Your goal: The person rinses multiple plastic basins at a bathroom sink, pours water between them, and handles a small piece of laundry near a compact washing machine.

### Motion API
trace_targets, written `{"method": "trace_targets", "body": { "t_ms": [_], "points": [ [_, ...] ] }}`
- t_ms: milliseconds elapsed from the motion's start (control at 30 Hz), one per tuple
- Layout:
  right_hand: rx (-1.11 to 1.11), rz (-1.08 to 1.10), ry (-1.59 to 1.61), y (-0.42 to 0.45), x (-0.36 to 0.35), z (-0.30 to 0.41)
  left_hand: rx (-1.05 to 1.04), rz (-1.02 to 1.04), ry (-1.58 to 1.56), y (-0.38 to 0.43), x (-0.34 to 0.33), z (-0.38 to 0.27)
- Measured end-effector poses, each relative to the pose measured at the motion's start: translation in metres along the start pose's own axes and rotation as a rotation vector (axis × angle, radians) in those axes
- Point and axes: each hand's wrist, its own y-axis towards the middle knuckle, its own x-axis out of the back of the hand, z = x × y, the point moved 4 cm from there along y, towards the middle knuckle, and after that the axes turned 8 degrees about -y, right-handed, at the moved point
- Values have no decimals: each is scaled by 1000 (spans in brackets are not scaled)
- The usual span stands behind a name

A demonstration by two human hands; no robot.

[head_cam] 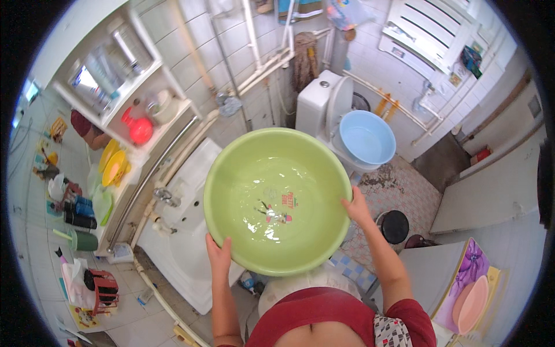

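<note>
A large green plastic basin [243,173] with clear water and a printed cartoon picture on its bottom is held up in front of my body. My left hand [218,256] grips its rim at the lower left, the thumb on the inner side. Opposite, my right hand [357,206] holds the rim at the right. The fingers of both hands are partly hidden under the basin. To the left, and partly covered by the basin, is a white ceramic sink [182,256] with a metal faucet [166,196].
A white toilet [318,99] stands beyond the basin, with a blue plastic basin [368,136] over its bowl. A black-topped bin [394,227] is on the tiled floor at right. A shelf unit [171,115] and a metal rail [151,182] line the left wall. A pink basin [470,305] is at lower right.
</note>
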Motion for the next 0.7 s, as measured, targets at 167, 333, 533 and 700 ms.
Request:
{"method": "trace_targets", "body": {
  "t_ms": [167,333,533,700],
  "points": [
    [-28,-246,-16,-6,74,-28,149,149,39,20,-72,43],
    [-90,-403,-44,-6,147,-82,138,271,9,40,-172,92],
    [-450,-451,483,-31,201,-166,97,519,245,64,-306,113],
    [-564,-580,778,-41,228,-198,511,719,102,74,-410,125]
  ]
}}
